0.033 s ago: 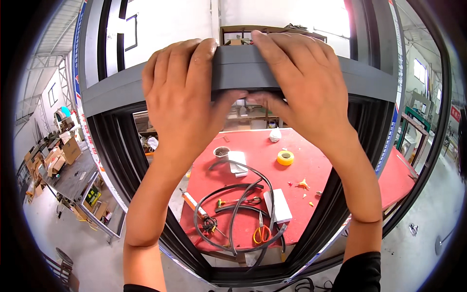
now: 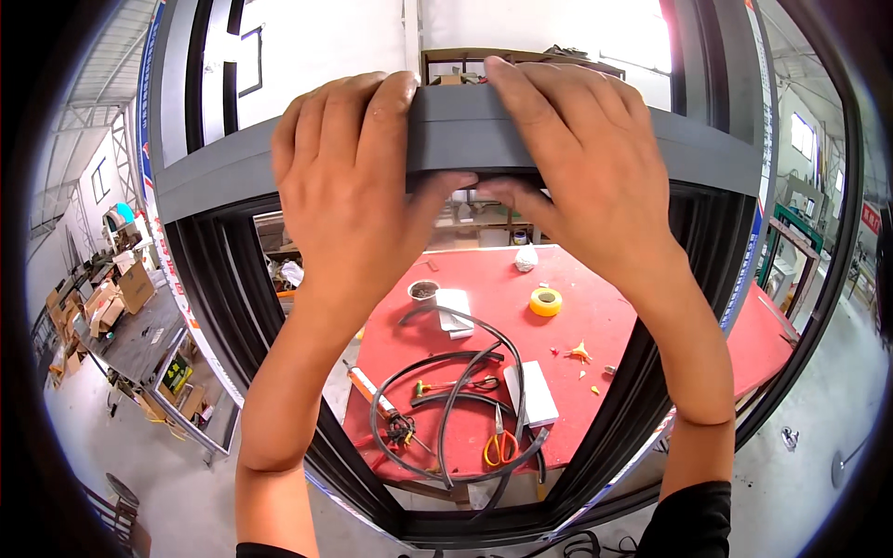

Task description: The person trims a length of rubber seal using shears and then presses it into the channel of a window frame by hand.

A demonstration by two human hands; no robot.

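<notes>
A dark grey window frame stands upright before me, and its horizontal crossbar [image 2: 460, 130] spans the view. My left hand [image 2: 349, 172] is closed around the bar left of its middle, fingers over the top and thumb beneath. Right of the middle, my right hand [image 2: 595, 158] grips the same bar in the same way. The two thumb tips nearly meet at the bar's lower edge. Where the fingertips press on the bar's far side is hidden. Below it, black side profiles [image 2: 237, 270] enclose an opening without visible glass.
Through the opening shows a red table [image 2: 595, 270] with black rubber strips [image 2: 465, 396], scissors [image 2: 500, 446], yellow tape [image 2: 546, 301], a sealant tube [image 2: 372, 391], a white box [image 2: 538, 395] and a cup [image 2: 423, 291]. A workbench [image 2: 139, 325] with cardboard stands left.
My right hand and forearm sit very slightly further right; the grip of both hands on the crossbar looks the same.
</notes>
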